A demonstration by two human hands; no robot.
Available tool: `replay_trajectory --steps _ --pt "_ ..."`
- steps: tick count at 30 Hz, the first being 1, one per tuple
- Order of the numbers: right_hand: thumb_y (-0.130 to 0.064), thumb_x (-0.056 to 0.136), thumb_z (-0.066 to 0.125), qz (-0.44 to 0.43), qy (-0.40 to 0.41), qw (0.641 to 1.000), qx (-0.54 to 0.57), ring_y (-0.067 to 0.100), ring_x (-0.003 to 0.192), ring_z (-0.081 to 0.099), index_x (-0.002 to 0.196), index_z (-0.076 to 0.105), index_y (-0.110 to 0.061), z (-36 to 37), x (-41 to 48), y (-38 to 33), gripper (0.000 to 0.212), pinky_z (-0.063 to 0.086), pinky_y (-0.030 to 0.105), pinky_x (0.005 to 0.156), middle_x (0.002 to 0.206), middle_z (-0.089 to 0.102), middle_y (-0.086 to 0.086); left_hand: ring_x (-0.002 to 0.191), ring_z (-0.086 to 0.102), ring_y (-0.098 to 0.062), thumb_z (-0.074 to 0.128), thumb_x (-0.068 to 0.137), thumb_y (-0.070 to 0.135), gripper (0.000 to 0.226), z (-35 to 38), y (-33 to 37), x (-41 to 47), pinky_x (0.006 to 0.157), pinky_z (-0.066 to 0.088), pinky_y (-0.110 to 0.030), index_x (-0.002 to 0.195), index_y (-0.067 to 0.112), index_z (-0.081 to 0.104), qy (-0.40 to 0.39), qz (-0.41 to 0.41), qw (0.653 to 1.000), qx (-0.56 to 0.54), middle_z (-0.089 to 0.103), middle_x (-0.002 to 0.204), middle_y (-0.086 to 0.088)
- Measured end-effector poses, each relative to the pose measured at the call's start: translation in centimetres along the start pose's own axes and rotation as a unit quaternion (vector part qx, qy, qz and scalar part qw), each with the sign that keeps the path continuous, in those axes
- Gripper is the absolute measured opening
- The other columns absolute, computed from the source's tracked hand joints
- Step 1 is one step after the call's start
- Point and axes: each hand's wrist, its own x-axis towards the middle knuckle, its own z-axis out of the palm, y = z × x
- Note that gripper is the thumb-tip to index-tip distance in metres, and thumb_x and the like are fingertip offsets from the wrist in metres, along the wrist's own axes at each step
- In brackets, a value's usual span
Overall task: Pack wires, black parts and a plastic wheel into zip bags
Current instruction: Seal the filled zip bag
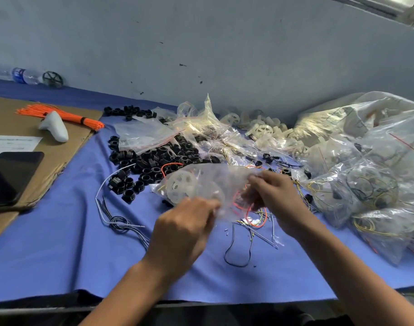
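I hold a clear zip bag (pixel 213 182) above the blue cloth, its mouth towards me. My left hand (pixel 184 228) pinches the near left edge of the bag. My right hand (pixel 271 196) grips the right edge, fingers curled into the plastic. Inside lies a white plastic wheel (pixel 181 184) and an orange wire (pixel 239 201). A heap of black parts (pixel 151 161) lies behind the bag. Loose wires (pixel 255 222) lie under my hands and dark wires (pixel 116 222) to the left.
Empty zip bags (pixel 144 135) lie on the black parts. White wheels (pixel 262 130) are piled at the back. Filled bags (pixel 366 184) crowd the right. Cardboard (pixel 48 149) on the left bears an orange tie bundle (pixel 64 116), a white controller (pixel 55 127) and a phone (pixel 10 175).
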Motion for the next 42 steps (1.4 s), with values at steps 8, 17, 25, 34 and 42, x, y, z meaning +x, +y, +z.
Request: replay_trajectory --steps 8,17,25,34,42 --pt "0.001 0.092 0.052 -0.076 -0.001 0.988 0.136 0.017 0.044 0.057 0.098 0.069 -0.004 -2.2 3.6 -11.6 0.019 0.046 0.021 0.042 0.059 0.066 0.011 0.058 0.044 -0.004 0.061 0.098 0.032 0.025 -6.1 -2.4 9.1 0.059 0.036 -0.016 0.123 0.031 0.063 0.161 -0.113 0.967 -0.161 0.053 0.083 0.017" --pt "0.006 0.082 0.051 -0.087 -0.015 0.996 0.005 0.013 0.034 0.033 0.092 0.077 -0.015 -5.0 1.2 -12.4 0.036 0.026 0.017 0.034 0.047 0.049 0.003 0.066 0.05 -0.037 0.068 0.091 0.038 0.009 -5.9 -1.6 10.2 0.058 0.042 -0.041 0.097 0.042 0.073 0.091 -0.169 0.912 -0.363 0.067 0.08 -0.009" --pt "0.001 0.087 0.048 0.015 -0.013 0.998 -0.052 0.012 0.038 0.035 0.102 0.074 -0.018 -6.9 -0.3 -8.9 0.036 0.028 0.019 0.034 0.051 0.045 0.003 0.062 0.054 -0.008 0.07 0.085 0.043 0.014 -3.2 -1.7 8.5 0.06 0.045 -0.02 0.094 0.032 0.072 0.032 -0.234 0.888 -0.395 0.068 0.077 0.011" --pt "-0.002 0.085 0.054 -0.046 -0.022 0.992 -0.112 0.022 0.047 0.041 0.1 0.072 -0.026 -7.2 -1.2 -10.7 0.034 0.034 0.026 0.039 0.047 0.05 0.007 0.049 0.039 -0.005 0.069 0.088 0.041 0.009 -4.1 -1.2 8.4 0.047 0.036 -0.012 0.091 0.033 0.071 0.072 -0.21 0.917 -0.332 0.052 0.062 0.017" --pt "-0.037 0.086 0.063 -0.294 0.066 0.896 -0.325 0.008 0.063 0.053 0.099 0.07 -0.033 -5.2 -2.8 -13.4 0.016 0.045 0.029 0.064 0.065 0.058 -0.005 0.053 0.046 -0.009 0.071 0.089 0.036 0.01 -4.6 -0.5 8.7 0.052 0.036 -0.013 0.088 0.026 0.072 0.073 -0.197 0.927 -0.311 0.057 0.068 0.016"
